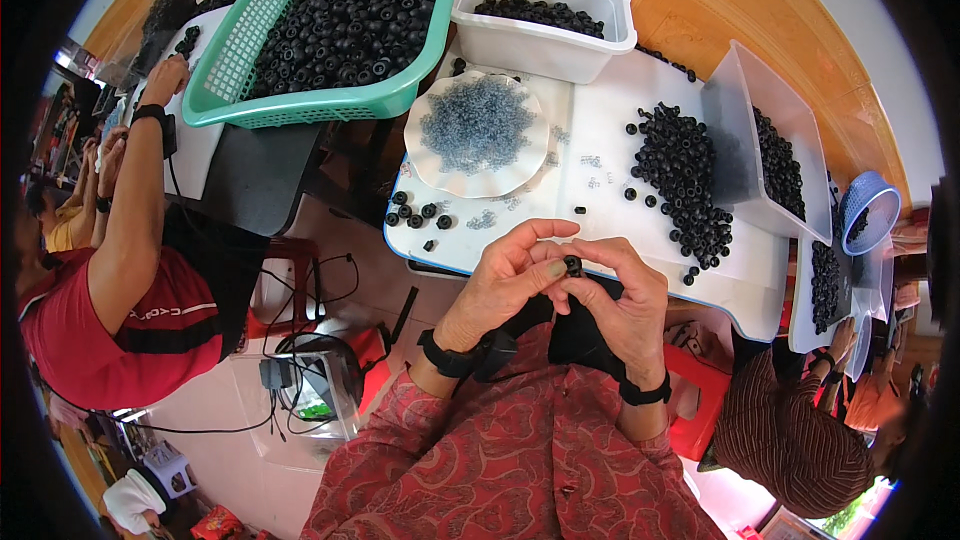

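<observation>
Both hands pinch one small black ring [572, 265] between fingertips: left hand [505, 280], right hand [625, 290], closed tight, above white worktop [600, 140] edge.

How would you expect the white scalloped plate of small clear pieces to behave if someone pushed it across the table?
The plate looks thin and shallow, so it would probably slide easily and feel light. Its low rim might let the clear pieces spill; some already lie loose on the white table. It seems unlikely to tip.

Left hand [505, 280] and right hand [625, 290] pinch a black rubber ring [572, 265] together, near the white table [600, 155] edge.
</observation>
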A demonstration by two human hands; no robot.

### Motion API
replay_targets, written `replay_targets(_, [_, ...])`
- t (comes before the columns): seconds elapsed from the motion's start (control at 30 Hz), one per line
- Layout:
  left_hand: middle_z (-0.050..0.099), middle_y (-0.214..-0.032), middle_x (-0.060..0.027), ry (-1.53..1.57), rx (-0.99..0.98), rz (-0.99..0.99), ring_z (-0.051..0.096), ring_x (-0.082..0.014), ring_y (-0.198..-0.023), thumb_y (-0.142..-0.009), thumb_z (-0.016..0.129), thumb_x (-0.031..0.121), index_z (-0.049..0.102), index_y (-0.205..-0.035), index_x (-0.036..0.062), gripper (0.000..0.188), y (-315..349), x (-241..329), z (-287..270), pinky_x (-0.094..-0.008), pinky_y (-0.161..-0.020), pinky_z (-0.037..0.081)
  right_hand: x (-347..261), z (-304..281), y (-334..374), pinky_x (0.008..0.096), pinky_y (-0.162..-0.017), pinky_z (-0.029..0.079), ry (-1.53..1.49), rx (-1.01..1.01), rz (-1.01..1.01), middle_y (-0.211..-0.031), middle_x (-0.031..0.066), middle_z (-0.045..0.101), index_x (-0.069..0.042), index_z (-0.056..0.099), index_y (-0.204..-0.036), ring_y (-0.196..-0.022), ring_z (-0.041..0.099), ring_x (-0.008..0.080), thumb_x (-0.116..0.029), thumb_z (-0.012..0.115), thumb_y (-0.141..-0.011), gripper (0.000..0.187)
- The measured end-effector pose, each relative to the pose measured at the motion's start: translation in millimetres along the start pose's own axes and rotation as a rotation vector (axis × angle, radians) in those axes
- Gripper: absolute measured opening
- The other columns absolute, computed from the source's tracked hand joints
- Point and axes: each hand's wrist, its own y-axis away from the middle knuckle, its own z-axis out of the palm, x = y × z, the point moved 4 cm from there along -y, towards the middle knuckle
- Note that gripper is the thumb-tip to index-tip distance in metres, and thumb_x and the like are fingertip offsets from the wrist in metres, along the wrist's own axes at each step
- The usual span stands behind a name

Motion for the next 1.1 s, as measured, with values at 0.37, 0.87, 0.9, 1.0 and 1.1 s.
replay_targets(0.37, [0.058, -0.127, -0.006, -0.361, -0.074, 0.263, 0.053, -0.0065, -0.088, -0.077, 0.078, -0.009, 0.053, -0.142, 0.0002, 0.07, 0.7, 12.0, 10.5, -0.0207, -0.077, 0.05, -1.0, 1.6, 4.4, 0.0236, -0.065, 0.051, -0.07, 0.082, 0.06, -0.09, 0.0059, 0.07, -0.002, 0.072, -0.106, -0.073, 0.064, 0.0102, 0.005, 0.081, -0.075, 0.033])
replay_targets(0.87, [0.064, -0.125, -0.0115, -0.394, -0.083, 0.327, 0.063, -0.012, -0.099, -0.084, 0.073, -0.008, 0.062, -0.132, -0.0006, 0.05, 5.7, 8.7, 13.0, -0.0244, -0.082, 0.055, 7.8, 9.1, 15.9, 0.022, -0.069, 0.053, -0.257, 0.184, 0.127, -0.09, 0.0055, 0.072, 0.0, 0.07, -0.101, -0.078, 0.066, 0.0087, 0.003, 0.08, -0.08, 0.023])
replay_targets(0.9, [0.064, -0.126, -0.0123, -0.348, -0.081, 0.342, 0.064, -0.0129, -0.1, -0.085, 0.073, -0.007, 0.063, -0.132, -0.0002, 0.048, 5.1, 7.9, 14.0, -0.0247, -0.083, 0.055, 5.7, 7.1, 14.8, 0.0222, -0.069, 0.053, -0.244, 0.188, 0.137, -0.09, 0.006, 0.072, 0.001, 0.07, -0.101, -0.078, 0.067, 0.009, 0.003, 0.079, -0.081, 0.022])
replay_targets(1.0, [0.064, -0.126, -0.0133, -0.47, -0.033, 0.288, 0.064, -0.0146, -0.102, -0.086, 0.071, -0.007, 0.063, -0.131, 0.0, 0.046, 4.0, 11.6, 18.9, -0.0256, -0.085, 0.055, -0.1, -0.1, 11.6, 0.0226, -0.069, 0.054, -0.173, 0.193, 0.13, -0.09, 0.0072, 0.073, 0.002, 0.07, -0.102, -0.078, 0.068, 0.0097, 0.003, 0.078, -0.083, 0.02])
replay_targets(1.1, [0.063, -0.126, -0.0138, -0.408, 0.009, 0.255, 0.065, -0.0155, -0.102, -0.088, 0.069, -0.007, 0.062, -0.131, -0.001, 0.044, 1.8, 8.4, 17.5, -0.026, -0.085, 0.056, 4.9, -4.4, 9.4, 0.0228, -0.069, 0.055, -0.125, 0.213, 0.102, -0.089, 0.008, 0.073, 0.004, 0.069, -0.101, -0.078, 0.068, 0.0104, 0.002, 0.077, -0.085, 0.018])
